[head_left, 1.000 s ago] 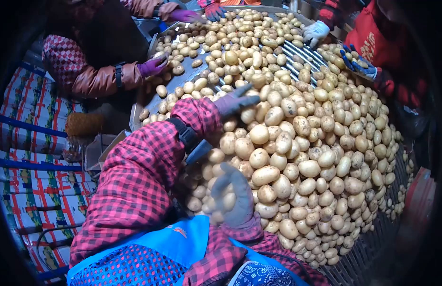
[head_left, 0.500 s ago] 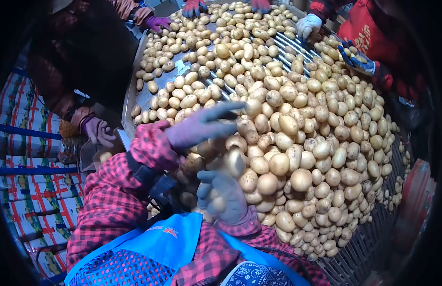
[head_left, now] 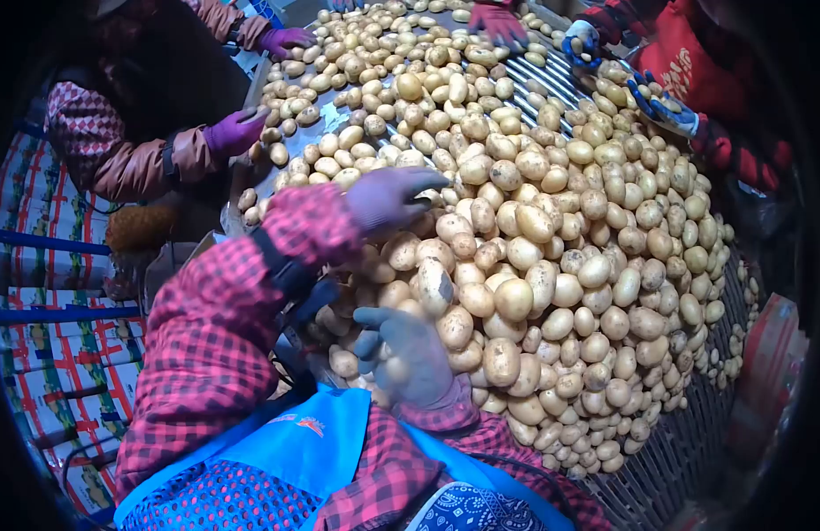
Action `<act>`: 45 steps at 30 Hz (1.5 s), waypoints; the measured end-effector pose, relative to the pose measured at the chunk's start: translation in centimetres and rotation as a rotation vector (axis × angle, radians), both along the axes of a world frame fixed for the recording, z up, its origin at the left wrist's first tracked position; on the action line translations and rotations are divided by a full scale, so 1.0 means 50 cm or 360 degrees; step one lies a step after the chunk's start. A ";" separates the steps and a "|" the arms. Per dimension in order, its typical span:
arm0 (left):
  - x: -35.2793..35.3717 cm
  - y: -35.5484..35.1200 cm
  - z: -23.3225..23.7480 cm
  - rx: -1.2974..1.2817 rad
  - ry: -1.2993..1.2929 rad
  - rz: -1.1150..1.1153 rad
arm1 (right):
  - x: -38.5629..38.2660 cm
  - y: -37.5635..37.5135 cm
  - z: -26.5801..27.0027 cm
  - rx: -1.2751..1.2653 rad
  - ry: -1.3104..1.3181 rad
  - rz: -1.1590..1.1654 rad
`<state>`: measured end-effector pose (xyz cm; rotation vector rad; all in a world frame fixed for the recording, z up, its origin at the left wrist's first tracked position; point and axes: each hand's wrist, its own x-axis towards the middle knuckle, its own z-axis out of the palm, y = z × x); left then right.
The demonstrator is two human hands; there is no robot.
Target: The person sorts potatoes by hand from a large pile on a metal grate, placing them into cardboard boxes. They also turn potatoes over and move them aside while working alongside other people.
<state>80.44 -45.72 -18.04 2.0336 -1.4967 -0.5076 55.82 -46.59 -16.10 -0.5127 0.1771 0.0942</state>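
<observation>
Left fingers (head_left: 424, 180) extended over potatoes (head_left: 514, 299) (right fingers (head_left: 368, 343) half-curled)

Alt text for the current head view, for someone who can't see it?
The wearer's gloved left hand and right hand are at the near side of a heap of potatoes on a partly slatted table. Co-workers' gloved hands show along the far side; printed cartons are at left.
</observation>
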 end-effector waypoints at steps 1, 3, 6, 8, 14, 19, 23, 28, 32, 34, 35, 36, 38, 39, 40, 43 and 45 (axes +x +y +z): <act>0.007 -0.041 -0.023 0.0098 -0.0267 -0.0033 | -0.002 -0.001 -0.002 0.0026 0.0017 0.0031; 0.023 -0.111 -0.052 0.0473 -0.0453 -0.0039 | 0.000 -0.014 0.012 0.0061 0.0035 0.0037; 0.007 -0.176 -0.042 0.0751 -0.0796 -0.0055 | 0.003 -0.009 0.011 0.0093 0.0087 0.0068; 0.027 -0.204 -0.048 0.0827 -0.0911 -0.0039 | 0.002 -0.011 0.013 0.0122 0.0112 0.0075; 0.056 -0.159 -0.015 0.0909 -0.0137 0.0085 | 0.003 -0.004 0.005 0.0206 0.0047 0.0011; -0.022 0.040 0.132 -0.0188 0.0785 0.0473 | 0.011 -0.007 0.030 0.0099 0.0009 -0.0118; -0.163 0.180 0.186 -0.0145 0.0509 0.0209 | 0.000 0.036 -0.052 0.0333 0.0320 -0.0144; -0.224 0.204 0.158 -0.0145 0.0589 0.0099 | -0.012 0.004 -0.016 -0.0162 0.0192 -0.0004; -0.170 0.179 0.203 -0.0122 0.0188 0.0020 | -0.006 0.007 0.008 -0.0154 0.0091 0.0067; -0.152 0.135 0.230 0.0050 0.0298 -0.0343 | -0.003 0.016 -0.006 0.0195 0.0133 -0.0011; -0.144 0.109 0.249 0.0000 0.0239 -0.0418 | -0.005 0.020 -0.008 0.0201 0.0141 -0.0029; -0.125 0.081 0.248 0.0032 0.0248 -0.0538 | -0.004 0.021 0.001 0.0213 0.0216 -0.0076; -0.087 0.030 0.259 0.0136 0.0435 -0.0501 | -0.006 0.012 0.028 0.0101 0.0325 -0.0113; -0.073 0.002 0.248 -0.0039 0.0604 -0.0400 | -0.007 0.014 0.000 0.0098 0.0409 -0.0073; -0.058 -0.028 0.239 0.0017 0.0412 -0.0488 | -0.007 0.010 0.014 0.0202 0.0308 -0.0077; -0.059 -0.107 0.171 0.0296 -0.0129 -0.0885 | 0.003 0.003 0.014 0.0145 0.0224 -0.0081; -0.100 -0.146 0.140 0.0830 -0.0279 -0.0802 | -0.001 0.005 0.004 0.0004 0.0261 -0.0079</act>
